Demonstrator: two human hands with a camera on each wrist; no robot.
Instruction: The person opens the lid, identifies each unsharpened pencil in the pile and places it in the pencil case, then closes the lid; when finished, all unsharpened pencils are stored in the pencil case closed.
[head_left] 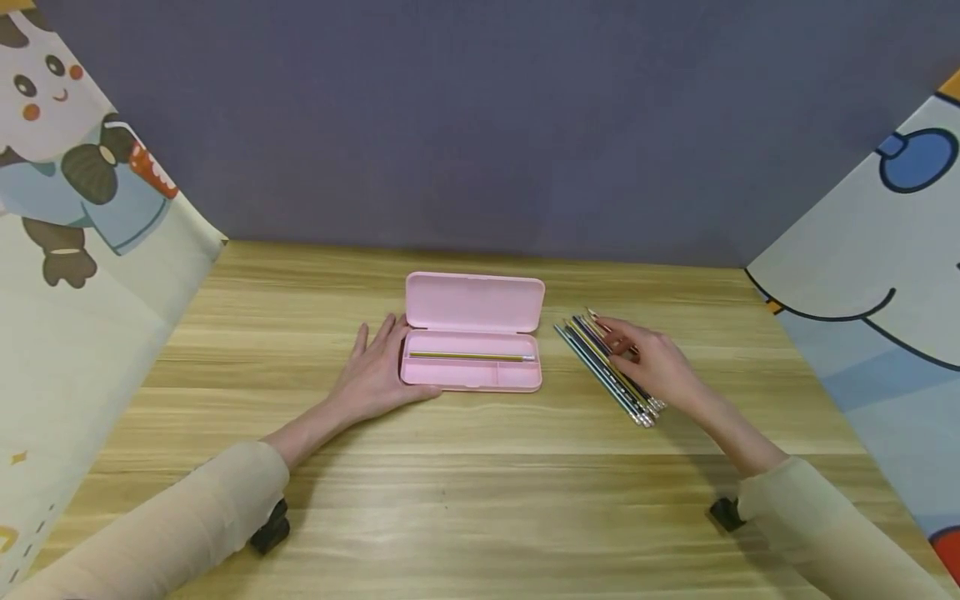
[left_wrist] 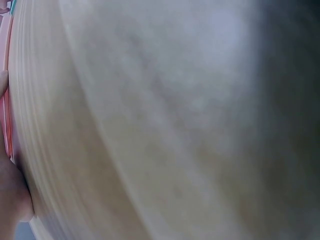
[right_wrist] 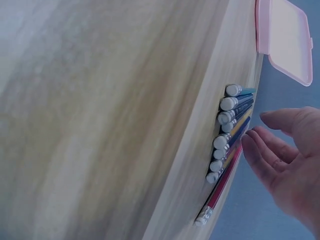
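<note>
And across the bench (head_left: 465,492) you're at the picking step, by the look of it, with the case (head_left: 474,302) lying open toward the far edge. Your left hand (head_left: 375,373) steadies its left end, fingers spread, thumb along the side facing the near edge. Over on the right, your right hand (head_left: 656,364) is at the pencils (head_left: 606,369), their erasers slanting toward the near right corner. Thumb and fingers apart, nothing between them! The red pencil (right_wrist: 224,180) sits right by your fingertips; touching or not, can't tell. Next move calls for pinching just one. A yellow pencil (head_left: 468,357) already lies lengthwise in the case.
</note>
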